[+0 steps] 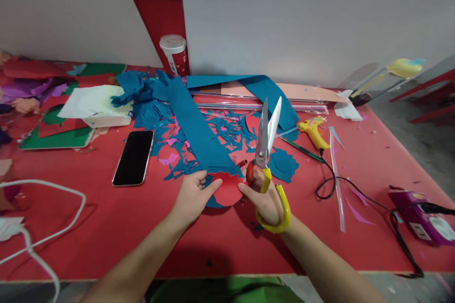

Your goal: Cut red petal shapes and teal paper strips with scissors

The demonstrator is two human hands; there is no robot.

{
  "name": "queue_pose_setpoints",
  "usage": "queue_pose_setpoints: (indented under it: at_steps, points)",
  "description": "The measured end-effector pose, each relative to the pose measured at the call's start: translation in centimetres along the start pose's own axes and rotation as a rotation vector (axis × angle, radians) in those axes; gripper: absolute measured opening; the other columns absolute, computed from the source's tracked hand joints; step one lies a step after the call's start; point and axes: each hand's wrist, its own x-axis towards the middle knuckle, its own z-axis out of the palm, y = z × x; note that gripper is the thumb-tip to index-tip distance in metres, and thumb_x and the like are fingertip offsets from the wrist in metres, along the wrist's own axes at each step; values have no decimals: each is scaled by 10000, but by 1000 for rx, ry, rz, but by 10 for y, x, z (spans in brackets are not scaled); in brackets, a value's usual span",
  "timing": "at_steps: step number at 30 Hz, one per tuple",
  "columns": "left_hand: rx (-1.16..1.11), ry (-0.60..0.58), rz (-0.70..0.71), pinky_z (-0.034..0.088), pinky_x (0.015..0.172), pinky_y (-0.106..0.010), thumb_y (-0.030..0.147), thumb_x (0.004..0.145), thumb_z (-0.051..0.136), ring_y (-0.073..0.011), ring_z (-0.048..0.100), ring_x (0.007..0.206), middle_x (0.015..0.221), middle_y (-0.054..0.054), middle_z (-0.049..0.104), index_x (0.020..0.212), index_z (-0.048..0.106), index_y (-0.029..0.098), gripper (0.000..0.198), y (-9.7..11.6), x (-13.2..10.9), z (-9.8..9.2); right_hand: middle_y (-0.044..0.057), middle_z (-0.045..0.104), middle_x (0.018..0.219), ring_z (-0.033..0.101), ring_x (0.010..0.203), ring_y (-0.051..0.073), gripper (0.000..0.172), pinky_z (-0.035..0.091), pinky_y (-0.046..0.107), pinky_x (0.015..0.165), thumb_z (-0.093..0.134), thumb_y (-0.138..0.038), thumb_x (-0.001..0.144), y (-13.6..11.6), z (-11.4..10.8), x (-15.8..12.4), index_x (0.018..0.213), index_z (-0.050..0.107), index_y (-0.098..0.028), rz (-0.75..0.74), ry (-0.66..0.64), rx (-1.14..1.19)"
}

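Note:
A red paper cutout point(227, 190) with a wavy top edge lies against the end of a long blue paper strip point(199, 128). My left hand point(194, 194) pinches both papers at their left side, thumb on the red piece. At the right side, the thumb and fingers of my right hand point(265, 199) hold the same cutout. Scissors point(263, 154) with yellow and red handles hang on my right hand, one yellow loop around it, their blades parted and pointing up and away. A scalloped blue paper piece point(284, 164) rests on the table beyond that hand.
Blue scraps point(181, 161) litter the middle of the red table point(92, 227). A phone point(134, 158) lies left, a yellow glue gun point(313, 132) with a trailing cord right. Farther out are a paper cup point(174, 54), a purple power strip point(423, 218) and a white cable point(80, 208).

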Motion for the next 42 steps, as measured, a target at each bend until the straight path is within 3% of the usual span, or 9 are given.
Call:
queue_pose_setpoints:
  at_steps: [3, 9, 14, 20, 27, 32, 42]
  points:
    - [44, 58, 23, 254, 401, -184, 307, 638, 630, -59, 311, 420, 437, 71, 326, 486, 440, 160, 284, -1, 2, -1, -47, 420, 594, 411, 490, 97, 213, 370, 260, 486, 575, -350, 710, -1, -3, 2, 751, 427, -203, -4, -28, 108]
    - [17, 44, 44, 386, 506, -218, 334, 659, 617, -106, 481, 528, 583, 2, 553, 661, 594, 134, 201, 9, 8, -12, -48, 417, 559, 398, 461, 78, 204, 313, 219, 429, 575, -360, 728, -5, -19, 1, 731, 455, -196, 1, -88, 202]
    - [79, 141, 137, 302, 405, -184, 310, 612, 657, -75, 413, 430, 459, 45, 463, 538, 543, 143, 216, 31, 17, -27, -3, 424, 626, 333, 481, 90, 309, 252, 222, 395, 483, -479, 771, -8, -44, -9, 818, 534, -178, 41, -200, 141]
    - [76, 220, 227, 374, 445, -190, 299, 621, 653, -95, 488, 499, 546, 17, 557, 593, 582, 142, 174, 62, 27, -34, 33, 463, 707, 344, 525, 104, 498, 311, 251, 464, 396, -618, 747, -14, -61, -13, 825, 561, -154, -54, -265, -145]
    - [83, 254, 307, 379, 435, -183, 283, 615, 654, -89, 485, 490, 523, 27, 541, 540, 545, 145, 192, 77, 34, -33, 66, 559, 840, 465, 636, 165, 397, 416, 318, 595, 396, -533, 797, -23, -59, -18, 922, 598, -214, -145, -301, -248]
    - [108, 199, 299, 421, 477, -204, 304, 626, 651, -115, 527, 530, 566, 2, 592, 646, 623, 137, 171, 77, 37, -35, 75, 595, 911, 531, 840, 230, 397, 408, 410, 813, 372, -514, 816, -24, -57, -18, 999, 595, -241, -199, -331, -257]
    - [80, 109, 251, 458, 483, -219, 286, 596, 680, -143, 564, 561, 619, -21, 639, 682, 660, 146, 165, 85, 32, -42, 73, 568, 1116, 510, 982, 235, 395, 366, 424, 886, 323, -448, 856, -17, -62, -11, 1162, 502, -271, -169, -437, -294]
